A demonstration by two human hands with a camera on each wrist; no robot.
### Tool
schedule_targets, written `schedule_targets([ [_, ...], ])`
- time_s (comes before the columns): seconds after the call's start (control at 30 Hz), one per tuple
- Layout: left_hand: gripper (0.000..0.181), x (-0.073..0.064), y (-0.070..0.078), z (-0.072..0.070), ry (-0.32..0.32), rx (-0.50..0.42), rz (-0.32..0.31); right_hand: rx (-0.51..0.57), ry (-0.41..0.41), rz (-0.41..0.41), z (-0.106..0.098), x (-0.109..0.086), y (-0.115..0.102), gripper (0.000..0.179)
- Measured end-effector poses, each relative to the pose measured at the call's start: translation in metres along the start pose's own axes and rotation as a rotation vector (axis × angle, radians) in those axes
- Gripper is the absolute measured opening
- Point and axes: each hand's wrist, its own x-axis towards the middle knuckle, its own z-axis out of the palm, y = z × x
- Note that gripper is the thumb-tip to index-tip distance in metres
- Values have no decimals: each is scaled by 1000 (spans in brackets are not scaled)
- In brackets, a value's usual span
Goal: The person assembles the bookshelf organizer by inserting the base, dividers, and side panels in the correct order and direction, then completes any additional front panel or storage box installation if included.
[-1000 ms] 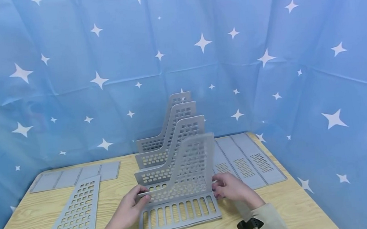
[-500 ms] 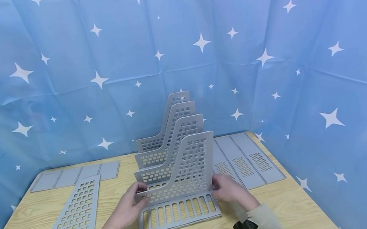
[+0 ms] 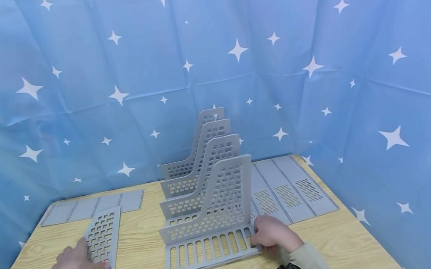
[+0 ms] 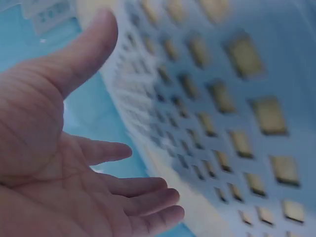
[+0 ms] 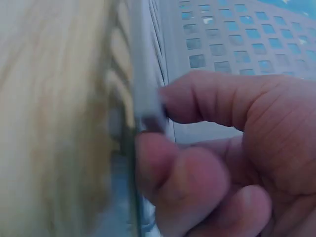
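A grey file rack stands mid-table, with several upright perforated dividers and a slotted base at the front. My right hand is at the front right corner of that base. In the right wrist view, thumb and curled fingers pinch the base's grey edge. My left hand reaches over a loose perforated divider panel lying flat on the left. Its thumb and fingers are spread and extended beside the panel in the left wrist view, with nothing in the palm.
Behind the rack on the right lies a grey sectioned panel with slanted slots. A narrower sectioned panel rests at the back left. A blue curtain with white stars closes off the wooden table's back and sides.
My left hand has let go of the front divider's low left end and moved left over the loose panel. My right hand has slid slightly lower, to the base's corner.
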Motion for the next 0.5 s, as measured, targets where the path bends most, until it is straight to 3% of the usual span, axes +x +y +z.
schedule_targets([
  [0.07, 133, 1, -8, 2, -36, 3, -35, 16, 32, 1, 0, 0, -1, 32],
  [0.23, 128, 10, -14, 6, 0, 41, -38, 57, 94, -23, 3, 3, -1, 40],
  [0.4, 113, 23, -17, 3, 27, 59, -66, 59, 92, -18, 8, 7, 3, 39],
  [0.5, 118, 27, -21, -1, 15, 47, -94, 60, 79, -24, 9, 9, 5, 39],
])
